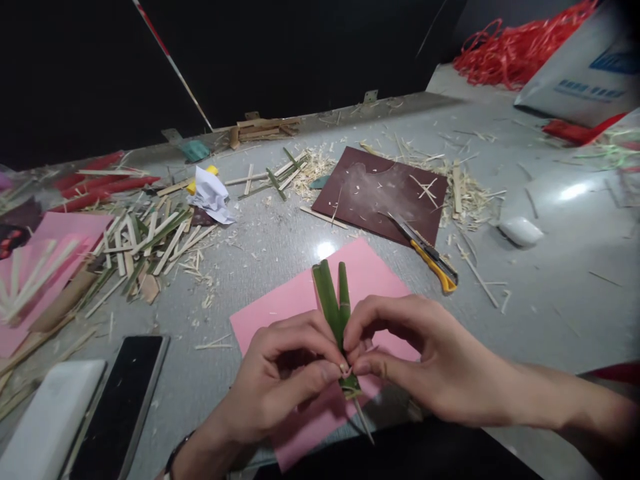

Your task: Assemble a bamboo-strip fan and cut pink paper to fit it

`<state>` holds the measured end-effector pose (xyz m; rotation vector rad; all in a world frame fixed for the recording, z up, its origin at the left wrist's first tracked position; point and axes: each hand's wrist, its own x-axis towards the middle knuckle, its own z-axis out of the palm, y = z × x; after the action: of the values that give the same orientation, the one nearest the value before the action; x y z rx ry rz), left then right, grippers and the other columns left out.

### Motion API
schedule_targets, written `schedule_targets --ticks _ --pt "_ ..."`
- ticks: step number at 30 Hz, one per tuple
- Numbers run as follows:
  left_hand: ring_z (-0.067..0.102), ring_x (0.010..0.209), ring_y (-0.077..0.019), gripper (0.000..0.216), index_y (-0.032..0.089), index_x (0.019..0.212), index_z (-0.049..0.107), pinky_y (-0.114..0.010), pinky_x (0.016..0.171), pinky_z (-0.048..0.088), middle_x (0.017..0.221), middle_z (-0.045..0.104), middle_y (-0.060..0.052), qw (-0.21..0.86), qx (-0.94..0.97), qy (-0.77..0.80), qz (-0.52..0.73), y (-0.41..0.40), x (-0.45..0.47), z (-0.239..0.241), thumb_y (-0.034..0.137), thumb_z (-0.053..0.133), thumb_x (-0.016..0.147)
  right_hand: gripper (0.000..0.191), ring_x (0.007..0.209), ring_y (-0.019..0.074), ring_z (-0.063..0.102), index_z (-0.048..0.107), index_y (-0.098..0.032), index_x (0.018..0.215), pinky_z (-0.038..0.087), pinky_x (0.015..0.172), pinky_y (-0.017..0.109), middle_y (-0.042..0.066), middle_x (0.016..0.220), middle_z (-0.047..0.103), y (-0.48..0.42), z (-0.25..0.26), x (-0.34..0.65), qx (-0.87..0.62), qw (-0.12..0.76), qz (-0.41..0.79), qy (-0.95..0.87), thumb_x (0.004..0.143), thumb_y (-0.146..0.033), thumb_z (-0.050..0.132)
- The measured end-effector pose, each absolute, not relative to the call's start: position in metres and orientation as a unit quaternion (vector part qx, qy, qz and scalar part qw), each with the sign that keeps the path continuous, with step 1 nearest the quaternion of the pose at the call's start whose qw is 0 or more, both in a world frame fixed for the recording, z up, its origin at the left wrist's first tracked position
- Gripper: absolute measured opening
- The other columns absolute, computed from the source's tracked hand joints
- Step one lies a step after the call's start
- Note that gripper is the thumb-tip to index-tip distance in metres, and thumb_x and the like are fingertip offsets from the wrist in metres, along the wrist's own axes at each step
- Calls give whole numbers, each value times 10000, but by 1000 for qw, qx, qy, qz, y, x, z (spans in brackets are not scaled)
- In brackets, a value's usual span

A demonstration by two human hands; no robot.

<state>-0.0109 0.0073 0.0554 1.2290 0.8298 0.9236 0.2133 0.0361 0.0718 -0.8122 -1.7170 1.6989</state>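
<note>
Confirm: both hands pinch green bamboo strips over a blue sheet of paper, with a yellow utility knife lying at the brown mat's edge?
Wrong in one respect: the head view shows the sheet of paper is pink, not blue. Otherwise right: the left hand and right hand pinch the green bamboo strips over it, and the yellow utility knife lies at the edge of the brown mat.

Readable text: none can be made out anywhere on the tabletop point(280, 247).
White bag point(575, 80): a blue printed patch near its upper edge and a row of small blue marks, both too blurred to read.
</note>
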Motion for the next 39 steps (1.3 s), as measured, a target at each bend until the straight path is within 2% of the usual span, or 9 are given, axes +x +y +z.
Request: schedule_targets --ticks 7,12,19,24,32,39 --pt "632 726 -164 188 237 912 844 -263 592 505 841 680 -68 632 571 344 395 10 -14 49 398 768 972 68 829 113 700 713 -187 1001 595 784 226 6 919 753 32 77 214 -307 291 617 -664 979 -123 704" --pt "644 804 -171 116 235 947 809 -287 701 513 864 684 -54 590 616 326 407 9 -14 48 307 736 1000 60 823 119 714 712 -197 991 597 771 226 1 917 767 32 78 214 -313 298 591 -682 981 -139 701" --pt "616 755 -169 176 219 908 793 -285 652 465 840 655 -51 560 645 344 391 9 -14 54 337 710 1009 141 812 108 717 711 -216 969 560 775 219 -28 909 774 30 75 212 -337 302 541 -709 941 -78 700" --pt "618 740 -173 134 221 872 808 -284 635 464 808 651 -49 595 610 348 391 11 -14 52 316 770 958 99 748 105 694 702 -216 942 531 726 233 -38 853 760 27 74 210 -355 317 516 -713 944 -119 722" --pt "614 731 -172 148 211 858 791 -287 636 477 799 650 -52 576 619 350 403 8 -12 55 318 755 953 124 814 133 711 696 -223 971 551 757 266 -11 920 763 25 74 208 -347 317 518 -715 941 -102 700" --pt "621 739 -163 93 229 888 799 -283 653 476 813 663 -38 557 635 342 412 6 -14 52 271 755 958 149 808 106 696 700 -210 969 539 745 232 -18 909 743 24 73 208 -344 316 517 -717 931 -68 677"
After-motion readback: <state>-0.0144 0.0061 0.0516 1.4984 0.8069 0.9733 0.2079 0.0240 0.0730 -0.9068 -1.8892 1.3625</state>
